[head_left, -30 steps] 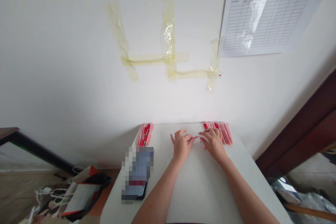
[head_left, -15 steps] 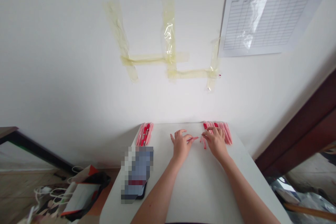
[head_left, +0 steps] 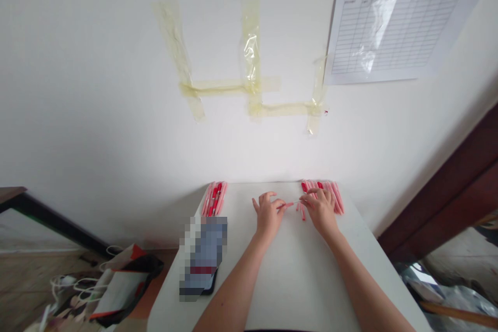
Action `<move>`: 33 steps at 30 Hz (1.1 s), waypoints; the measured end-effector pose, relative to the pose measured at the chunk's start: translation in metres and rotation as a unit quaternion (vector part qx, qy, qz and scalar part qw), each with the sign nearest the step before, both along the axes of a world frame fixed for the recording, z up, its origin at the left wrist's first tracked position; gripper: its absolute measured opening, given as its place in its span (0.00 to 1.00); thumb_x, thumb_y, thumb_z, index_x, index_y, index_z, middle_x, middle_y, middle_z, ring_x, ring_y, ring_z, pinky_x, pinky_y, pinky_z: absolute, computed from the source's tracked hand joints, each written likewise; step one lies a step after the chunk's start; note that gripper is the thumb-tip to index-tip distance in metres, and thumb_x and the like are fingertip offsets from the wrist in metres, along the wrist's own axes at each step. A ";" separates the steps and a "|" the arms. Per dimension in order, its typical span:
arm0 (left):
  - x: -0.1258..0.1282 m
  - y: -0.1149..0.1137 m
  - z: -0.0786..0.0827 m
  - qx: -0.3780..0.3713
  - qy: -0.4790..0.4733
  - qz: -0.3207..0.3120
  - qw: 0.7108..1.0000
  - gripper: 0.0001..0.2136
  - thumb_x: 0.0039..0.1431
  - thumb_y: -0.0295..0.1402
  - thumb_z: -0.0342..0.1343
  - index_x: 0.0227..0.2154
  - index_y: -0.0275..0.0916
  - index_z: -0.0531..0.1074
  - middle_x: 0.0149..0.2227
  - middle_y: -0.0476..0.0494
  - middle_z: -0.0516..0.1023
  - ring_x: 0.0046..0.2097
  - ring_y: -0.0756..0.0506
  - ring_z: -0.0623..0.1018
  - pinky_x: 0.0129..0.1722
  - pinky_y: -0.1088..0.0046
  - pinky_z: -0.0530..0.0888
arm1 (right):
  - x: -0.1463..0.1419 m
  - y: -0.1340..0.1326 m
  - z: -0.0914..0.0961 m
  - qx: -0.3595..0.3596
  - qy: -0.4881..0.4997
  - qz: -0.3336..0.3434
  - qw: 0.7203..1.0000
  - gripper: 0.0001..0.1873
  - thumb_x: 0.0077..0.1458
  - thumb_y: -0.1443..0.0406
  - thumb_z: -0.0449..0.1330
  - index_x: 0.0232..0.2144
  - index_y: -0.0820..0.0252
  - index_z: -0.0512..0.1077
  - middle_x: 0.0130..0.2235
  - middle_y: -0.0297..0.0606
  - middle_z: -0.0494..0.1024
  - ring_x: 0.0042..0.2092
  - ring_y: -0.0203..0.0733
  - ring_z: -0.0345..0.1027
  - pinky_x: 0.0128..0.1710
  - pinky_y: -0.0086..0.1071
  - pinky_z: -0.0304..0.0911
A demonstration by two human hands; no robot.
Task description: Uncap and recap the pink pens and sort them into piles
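My left hand is closed in a pinch on a pink pen barrel, which points right, above the white table. From the barrel's right end a thin, pale rod, which looks like a refill, runs to the fingertips of my right hand. Those fingers are pinched on its far end; the end itself is hidden. Just below the right fingertips lie a few short pink pen pieces. Behind that hand is a row of pink and red pens, partly covered by it.
A second group of pink and red pens lies at the table's back left. A phone, mostly blurred out, lies at the left edge. The white table meets the wall, where tape strips and a printed sheet hang.
Both hands stay almost in place. A little more of the thin rod seems to show between the barrel and my right fingertips.
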State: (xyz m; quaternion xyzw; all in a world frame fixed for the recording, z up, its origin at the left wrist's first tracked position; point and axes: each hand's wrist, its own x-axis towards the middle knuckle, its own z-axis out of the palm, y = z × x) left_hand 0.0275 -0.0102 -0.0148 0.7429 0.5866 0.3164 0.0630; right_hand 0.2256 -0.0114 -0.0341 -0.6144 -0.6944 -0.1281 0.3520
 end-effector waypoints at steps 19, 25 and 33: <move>-0.004 0.004 0.004 -0.001 0.008 0.144 0.990 0.08 0.60 0.36 0.54 0.32 0.42 0.77 0.52 0.40 0.72 0.59 0.36 0.65 0.60 0.28 0.50 | 0.007 0.003 -0.004 -0.037 0.010 -0.023 0.999 0.20 0.61 0.62 0.54 0.54 0.49 0.71 0.51 0.43 0.71 0.57 0.55 0.57 0.55 0.52 0.56; -0.011 0.009 0.002 -0.002 0.064 0.198 0.978 0.12 0.61 0.35 0.50 0.33 0.40 0.78 0.52 0.37 0.72 0.58 0.35 0.64 0.59 0.27 0.51 | 0.007 0.004 -0.005 -0.057 0.011 -0.026 0.998 0.19 0.60 0.62 0.54 0.52 0.49 0.73 0.50 0.42 0.71 0.53 0.53 0.58 0.55 0.50 0.56; -0.011 0.010 -0.001 -0.011 0.080 0.207 0.975 0.12 0.61 0.36 0.49 0.34 0.39 0.78 0.51 0.35 0.72 0.57 0.34 0.65 0.58 0.28 0.52 | 0.007 0.003 -0.004 -0.062 0.011 -0.032 0.998 0.18 0.60 0.61 0.54 0.51 0.48 0.74 0.51 0.42 0.70 0.55 0.54 0.58 0.55 0.51 0.55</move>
